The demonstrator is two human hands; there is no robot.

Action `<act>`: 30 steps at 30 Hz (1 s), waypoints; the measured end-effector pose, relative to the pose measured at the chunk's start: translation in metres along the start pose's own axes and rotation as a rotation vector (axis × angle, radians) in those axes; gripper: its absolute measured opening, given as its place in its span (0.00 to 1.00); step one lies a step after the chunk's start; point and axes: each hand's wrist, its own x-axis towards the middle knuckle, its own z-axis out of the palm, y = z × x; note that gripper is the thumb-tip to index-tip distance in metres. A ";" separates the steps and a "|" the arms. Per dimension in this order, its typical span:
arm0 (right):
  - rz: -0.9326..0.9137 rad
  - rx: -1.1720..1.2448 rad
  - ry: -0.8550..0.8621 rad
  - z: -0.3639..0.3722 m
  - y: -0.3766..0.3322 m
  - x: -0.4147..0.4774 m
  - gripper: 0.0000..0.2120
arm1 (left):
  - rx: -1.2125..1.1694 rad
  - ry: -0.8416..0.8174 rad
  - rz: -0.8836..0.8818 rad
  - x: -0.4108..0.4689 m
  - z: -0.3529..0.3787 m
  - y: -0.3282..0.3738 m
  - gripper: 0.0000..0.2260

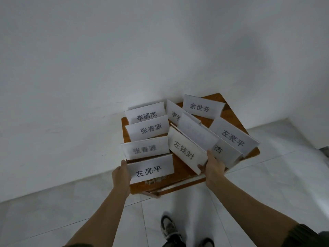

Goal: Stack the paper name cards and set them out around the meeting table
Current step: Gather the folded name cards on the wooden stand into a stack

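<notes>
Several folded white paper name cards with black characters stand crowded on a small brown wooden table (pixel 179 172). My left hand (pixel 121 177) grips the left end of the nearest card (pixel 150 169) at the table's front left. My right hand (pixel 212 167) holds the lower right end of a tilted card (pixel 185 152) in the middle, thumb on top. Behind the left card stand three more cards in a row (pixel 146 148), (pixel 148 130), (pixel 145 114). Others lean at the back (pixel 202 106) and right (pixel 233 135).
The table stands against a white wall (pixel 124 50), on a pale tiled floor (pixel 267 175). My shoes (pixel 170 229) are on the floor just in front of the table. A wall corner runs down at the right.
</notes>
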 end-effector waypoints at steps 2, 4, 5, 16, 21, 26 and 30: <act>-0.010 0.000 0.011 -0.004 -0.002 -0.004 0.12 | -0.014 0.026 0.005 -0.003 -0.007 0.004 0.12; -0.009 0.001 0.023 -0.007 -0.003 -0.005 0.18 | -0.024 0.039 0.011 -0.003 -0.013 0.009 0.12; -0.010 0.005 0.031 -0.007 -0.005 -0.005 0.20 | -0.039 0.041 0.015 -0.002 -0.015 0.013 0.12; -0.027 0.024 0.103 0.015 -0.023 -0.015 0.19 | -0.008 -0.033 0.028 0.008 -0.026 0.046 0.10; -0.054 0.021 0.073 0.047 -0.045 -0.020 0.15 | -0.024 -0.075 0.027 0.017 -0.022 0.066 0.10; -0.103 -0.017 -0.039 0.096 -0.078 -0.016 0.14 | -0.013 -0.081 0.043 0.027 -0.026 0.083 0.11; -0.270 -0.144 -0.093 0.141 -0.118 -0.002 0.17 | -0.018 -0.068 0.045 0.031 -0.026 0.094 0.11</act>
